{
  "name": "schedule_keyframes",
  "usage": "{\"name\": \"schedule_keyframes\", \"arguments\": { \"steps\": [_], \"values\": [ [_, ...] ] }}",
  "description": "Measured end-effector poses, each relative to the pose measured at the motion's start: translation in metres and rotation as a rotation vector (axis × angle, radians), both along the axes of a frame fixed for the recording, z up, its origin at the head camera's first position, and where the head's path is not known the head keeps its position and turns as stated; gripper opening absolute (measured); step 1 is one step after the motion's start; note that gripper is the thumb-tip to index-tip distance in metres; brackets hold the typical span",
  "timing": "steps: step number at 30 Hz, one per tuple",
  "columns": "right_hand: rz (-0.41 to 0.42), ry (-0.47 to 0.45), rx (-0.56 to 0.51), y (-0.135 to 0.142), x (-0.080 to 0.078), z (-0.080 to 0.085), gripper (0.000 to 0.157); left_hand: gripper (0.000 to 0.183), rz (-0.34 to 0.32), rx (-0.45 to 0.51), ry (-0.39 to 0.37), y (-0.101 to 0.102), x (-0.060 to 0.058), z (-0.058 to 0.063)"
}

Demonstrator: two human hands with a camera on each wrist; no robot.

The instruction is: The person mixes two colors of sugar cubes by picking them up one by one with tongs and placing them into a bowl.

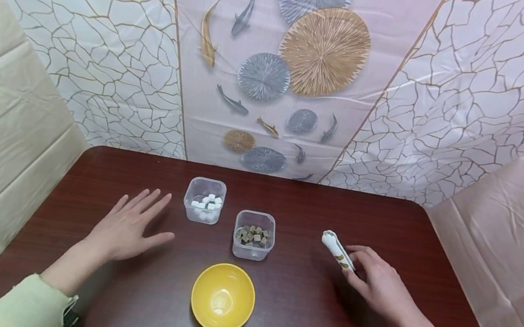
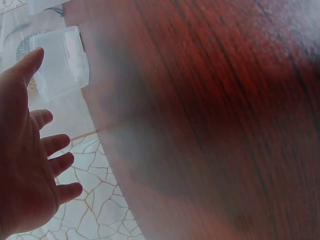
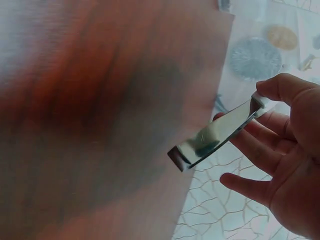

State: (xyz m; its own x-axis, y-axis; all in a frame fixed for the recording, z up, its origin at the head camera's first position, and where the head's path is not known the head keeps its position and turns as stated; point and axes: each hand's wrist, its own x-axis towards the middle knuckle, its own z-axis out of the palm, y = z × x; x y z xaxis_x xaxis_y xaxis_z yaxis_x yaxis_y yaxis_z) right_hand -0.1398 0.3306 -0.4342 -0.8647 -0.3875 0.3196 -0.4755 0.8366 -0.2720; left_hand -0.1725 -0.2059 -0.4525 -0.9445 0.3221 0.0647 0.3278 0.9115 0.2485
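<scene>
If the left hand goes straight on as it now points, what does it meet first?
Probably the patterned backdrop behind the table: the left hand seems aimed just left of the container of white cubes, though it might brush that; depth is unclear.

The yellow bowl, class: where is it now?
In the head view, the yellow bowl sits at bottom centre, on the near side of the clear container of brown cubes.

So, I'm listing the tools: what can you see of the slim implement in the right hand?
The slim implement looks white with gold-brown patches in the head view; the right wrist view shows a shiny, metal-like strip. The right hand holds it near one end, thumb against it, its far end angled forward and left. It seems raised off the table; exact type unclear.
</scene>
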Motion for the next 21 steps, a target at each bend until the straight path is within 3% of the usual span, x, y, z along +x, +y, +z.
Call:
{"name": "schedule_keyframes", "arguments": {
  "steps": [3, 10, 15, 21],
  "values": [
    [0.014, -0.029, -0.032, -0.002, -0.005, 0.008, 0.016, 0.093, 0.001, 0.001, -0.001, 0.0, 0.0, 0.0],
    [0.012, -0.229, -0.161, -0.009, -0.011, 0.025, 0.013, 0.092, 0.001, 0.005, 0.004, -0.003, 0.002, 0.0],
    [0.042, -0.206, -0.166, -0.013, -0.015, 0.034, 0.011, 0.093, 0.005, 0.008, 0.004, -0.004, 0.003, 0.0],
    [0.068, -0.284, -0.234, -0.016, -0.021, 0.037, 0.011, 0.094, 0.009, 0.011, 0.008, -0.007, 0.005, 0.0]
  ]
}}
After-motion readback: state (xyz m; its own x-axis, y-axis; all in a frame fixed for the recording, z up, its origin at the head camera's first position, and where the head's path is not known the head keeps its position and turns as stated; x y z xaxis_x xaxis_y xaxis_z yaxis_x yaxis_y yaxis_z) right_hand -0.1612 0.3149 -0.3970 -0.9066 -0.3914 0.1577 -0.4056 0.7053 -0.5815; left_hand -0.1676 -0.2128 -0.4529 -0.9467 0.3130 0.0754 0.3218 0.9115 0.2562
